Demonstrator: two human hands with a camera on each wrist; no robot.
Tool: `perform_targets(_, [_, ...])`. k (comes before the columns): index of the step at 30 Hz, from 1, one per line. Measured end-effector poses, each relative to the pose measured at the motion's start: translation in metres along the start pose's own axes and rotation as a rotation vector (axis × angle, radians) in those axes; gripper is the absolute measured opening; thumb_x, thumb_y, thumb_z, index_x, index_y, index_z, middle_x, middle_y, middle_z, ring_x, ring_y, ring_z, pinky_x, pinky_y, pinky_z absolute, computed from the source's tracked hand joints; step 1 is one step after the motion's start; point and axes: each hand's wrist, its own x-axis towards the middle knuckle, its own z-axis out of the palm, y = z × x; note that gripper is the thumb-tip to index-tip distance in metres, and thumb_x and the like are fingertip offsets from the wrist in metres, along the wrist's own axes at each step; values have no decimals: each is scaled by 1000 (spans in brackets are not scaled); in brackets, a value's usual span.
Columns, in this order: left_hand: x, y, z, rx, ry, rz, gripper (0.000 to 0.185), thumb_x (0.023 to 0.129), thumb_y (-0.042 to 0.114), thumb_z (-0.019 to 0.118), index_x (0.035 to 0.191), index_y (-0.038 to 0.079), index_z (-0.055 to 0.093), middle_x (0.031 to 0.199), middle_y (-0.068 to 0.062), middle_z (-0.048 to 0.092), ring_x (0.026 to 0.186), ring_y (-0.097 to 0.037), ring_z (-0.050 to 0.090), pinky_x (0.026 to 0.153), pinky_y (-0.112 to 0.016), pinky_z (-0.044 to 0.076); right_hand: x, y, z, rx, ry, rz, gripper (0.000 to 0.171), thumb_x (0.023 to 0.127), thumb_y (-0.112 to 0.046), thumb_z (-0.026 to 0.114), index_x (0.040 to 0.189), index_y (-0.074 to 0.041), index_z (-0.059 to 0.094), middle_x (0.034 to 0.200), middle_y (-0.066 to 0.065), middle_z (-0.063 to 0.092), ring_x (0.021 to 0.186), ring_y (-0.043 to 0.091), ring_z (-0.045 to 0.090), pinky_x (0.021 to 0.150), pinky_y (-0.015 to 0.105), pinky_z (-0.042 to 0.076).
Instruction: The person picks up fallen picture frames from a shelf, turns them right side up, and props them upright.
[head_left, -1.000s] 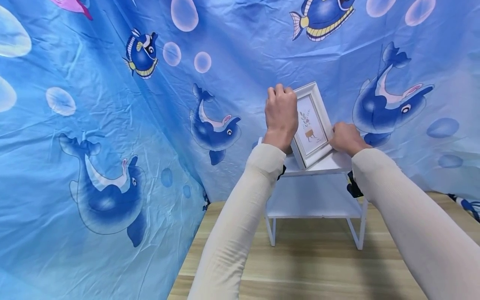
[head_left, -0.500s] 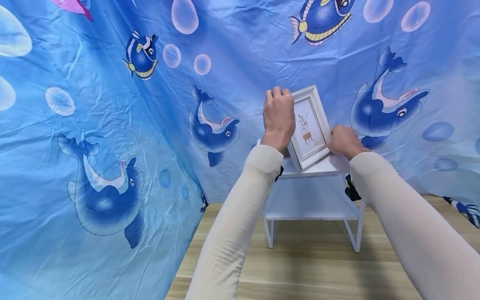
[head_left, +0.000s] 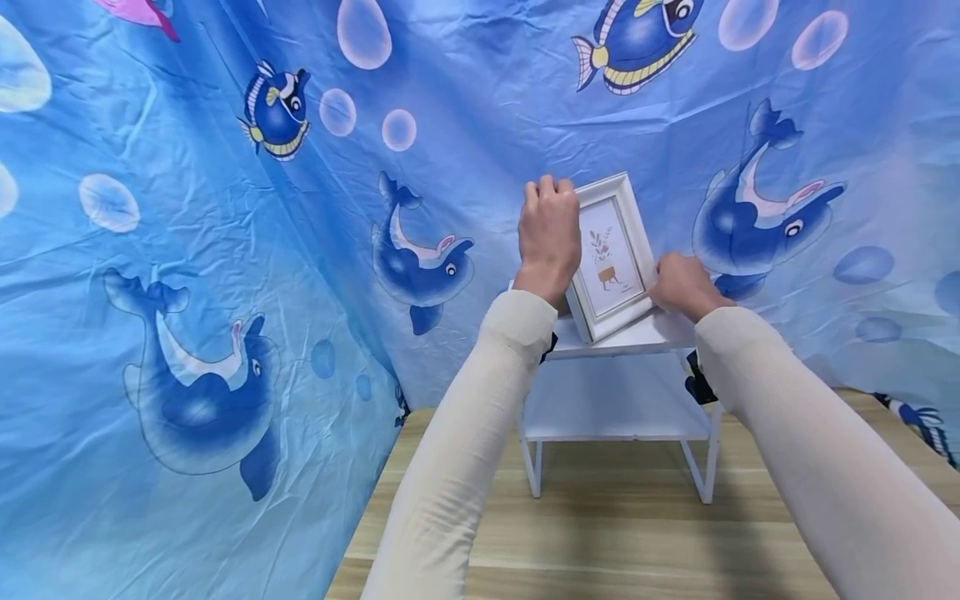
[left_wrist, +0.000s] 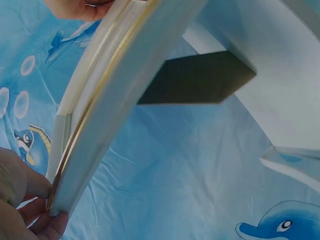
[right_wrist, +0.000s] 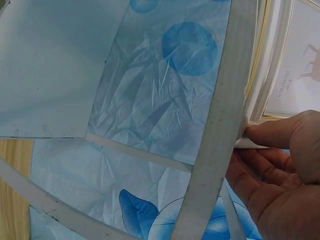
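A white picture frame (head_left: 609, 258) with a potted-plant print stands tilted on its lower left corner over the white table's top (head_left: 637, 335). My left hand (head_left: 551, 237) grips its upper left corner; in the left wrist view, that hand's thumb and fingers (left_wrist: 32, 205) pinch the corner from both sides. My right hand (head_left: 684, 285) holds the lower right part, and in the right wrist view its thumb (right_wrist: 280, 131) lies on the front moulding with the fingers beneath. Behind the frame, a dark easel flap (left_wrist: 200, 80) sticks out, hidden from the head view.
The white table has a lower shelf (head_left: 615, 398) and thin metal legs (head_left: 707, 467) on a wood-look floor (head_left: 600, 542). Blue curtains with sea animals (head_left: 465, 92) hang close behind and on the left.
The whole head view has shifted slightly, so everything appears a little further left and lower. Both hands keep their grip on the picture frame, which has edged slightly left over the table.
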Motion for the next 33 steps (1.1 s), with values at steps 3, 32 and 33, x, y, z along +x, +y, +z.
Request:
perform_targets(3, [0,-2,0,-1,1,14,25,95,5,56,118,6,65,113,-9,63,104,-23,55,90,-25,50,0,0,0,-9,1,-1,21,87,0,56,103,14,56,97,29,60,82,35,55,77,48,49])
perform_targets(32, [0,-9,1,-126,6,10,26,95,-2,53,118,3,65,114,-11,63,103,-24,55,89,-26,51,-8,-4,-6,-39,-5,-30,9,82,3,53,84,7,61,80,20,62,72,29,53,66,39,47])
perform_targets(33, [0,-9,1,-135,8,6,26,95,-3,53,118,3,66,114,-11,63,103,-24,55,89,-26,51,-9,-3,-6,-40,-5,-33,9,82,3,53,84,7,61,79,20,62,71,29,52,65,39,46])
